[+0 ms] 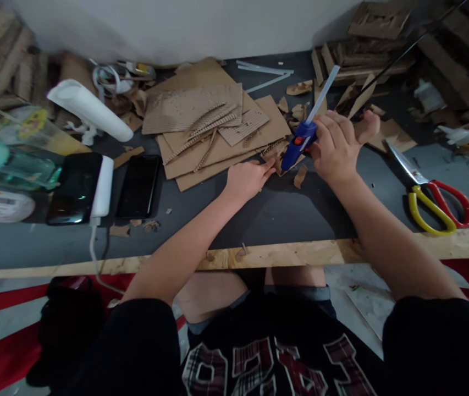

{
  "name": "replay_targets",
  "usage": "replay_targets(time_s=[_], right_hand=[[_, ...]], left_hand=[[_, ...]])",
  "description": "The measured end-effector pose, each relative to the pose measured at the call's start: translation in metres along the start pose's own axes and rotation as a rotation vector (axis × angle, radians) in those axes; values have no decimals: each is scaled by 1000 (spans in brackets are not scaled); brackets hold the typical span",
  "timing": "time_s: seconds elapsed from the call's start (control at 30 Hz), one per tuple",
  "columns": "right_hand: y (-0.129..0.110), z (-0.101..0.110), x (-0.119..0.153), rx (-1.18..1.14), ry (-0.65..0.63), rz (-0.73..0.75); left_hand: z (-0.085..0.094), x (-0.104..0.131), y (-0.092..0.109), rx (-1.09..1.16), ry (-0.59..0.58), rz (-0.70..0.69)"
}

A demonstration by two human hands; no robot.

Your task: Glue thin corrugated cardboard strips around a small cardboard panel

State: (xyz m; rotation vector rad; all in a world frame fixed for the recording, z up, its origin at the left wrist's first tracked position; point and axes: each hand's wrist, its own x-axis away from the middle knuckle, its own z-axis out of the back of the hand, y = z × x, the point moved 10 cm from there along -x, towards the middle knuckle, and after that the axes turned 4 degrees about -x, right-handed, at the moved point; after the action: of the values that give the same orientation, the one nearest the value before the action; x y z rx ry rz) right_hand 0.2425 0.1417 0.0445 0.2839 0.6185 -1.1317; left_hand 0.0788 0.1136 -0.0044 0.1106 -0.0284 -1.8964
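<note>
My right hand (335, 144) grips a blue hot glue gun (299, 144), its nose tilted down toward the table. A long translucent glue stick (323, 94) juts up from the gun's back end. Just left of the nozzle, my left hand (247, 179) rests low with its fingers pressed together at a small piece of torn cardboard (279, 159); how firmly it is pinched is hard to see. Behind my left hand lies a pile of cardboard sheets (201, 159), with corrugated strips (211, 122) on top.
Red-and-yellow-handled scissors (434, 192) lie at the right. Loose glue sticks (265, 68) are at the back. Two phones, one a black phone (138, 186), a white paper roll (89, 110) and bottles stand left. Stacked cardboard pieces (366, 58) line the back right. A cable (94, 247) hangs over the front edge.
</note>
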Motion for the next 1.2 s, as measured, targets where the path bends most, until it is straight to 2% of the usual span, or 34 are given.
replay_targets(time_s=[0.2, 0.33, 0.5, 0.6, 0.8, 1.0, 1.2], right_hand=[[1, -2, 0, 29, -10, 7], [-3, 1, 0, 31, 6, 66], [2, -1, -1, -10, -67, -58], [0, -1, -1, -35, -92, -78], [0, -1, -1, -33, -76, -66], [-4, 8, -2, 3, 16, -9], [0, 3, -2, -48, -70, -64]], left_hand=[[1, 0, 0, 1, -23, 8], [0, 1, 0, 9, -30, 13], [-1, 0, 0, 14, -37, 11], [-1, 0, 0, 13, -39, 7], [-1, 0, 0, 17, -35, -1], [-1, -1, 0, -1, -23, -1], [0, 0, -1, 0, -23, 6]])
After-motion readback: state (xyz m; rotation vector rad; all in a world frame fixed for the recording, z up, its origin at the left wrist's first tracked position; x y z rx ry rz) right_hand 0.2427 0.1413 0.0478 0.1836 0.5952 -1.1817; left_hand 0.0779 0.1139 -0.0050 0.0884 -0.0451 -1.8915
